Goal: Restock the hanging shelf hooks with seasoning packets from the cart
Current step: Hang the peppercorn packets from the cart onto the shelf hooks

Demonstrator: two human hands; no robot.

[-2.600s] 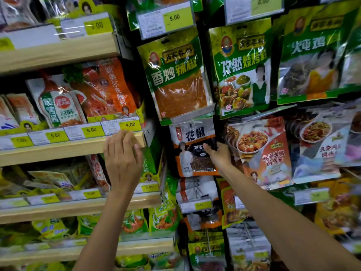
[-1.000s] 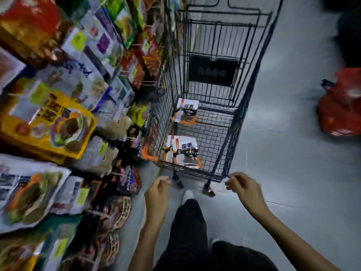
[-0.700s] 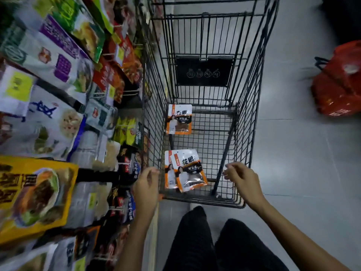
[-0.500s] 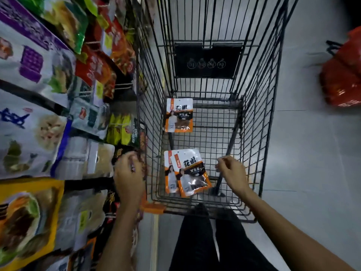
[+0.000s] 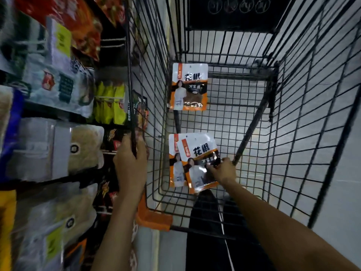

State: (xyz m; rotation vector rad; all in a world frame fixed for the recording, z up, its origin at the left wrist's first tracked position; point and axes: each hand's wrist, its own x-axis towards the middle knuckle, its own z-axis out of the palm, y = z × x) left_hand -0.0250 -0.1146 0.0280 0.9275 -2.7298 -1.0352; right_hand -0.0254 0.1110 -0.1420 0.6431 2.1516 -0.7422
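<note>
I look down into a black wire cart [image 5: 293, 118]. On its floor lie white-and-orange seasoning packets. One packet [image 5: 188, 87] lies alone at the far end. Two overlapping packets lie near me, and the top packet [image 5: 197, 153] has my right hand [image 5: 223, 170] pinching its right edge. The lower packet [image 5: 173, 169] peeks out at its left. My left hand [image 5: 130, 165] is wrapped around the cart's left top rail. The shelf with hanging packets [image 5: 58, 81] fills the left side.
Shelves of bagged goods [image 5: 82, 151] stand tight against the cart's left side. An orange corner bumper [image 5: 152, 218] caps the cart's near left corner. My dark-trousered legs [image 5: 207, 231] show below the cart. Grey floor lies to the right.
I turned from the shelf to the cart. My right hand went down into the cart onto the top near packet; my left hand took hold of the cart's left rail.
</note>
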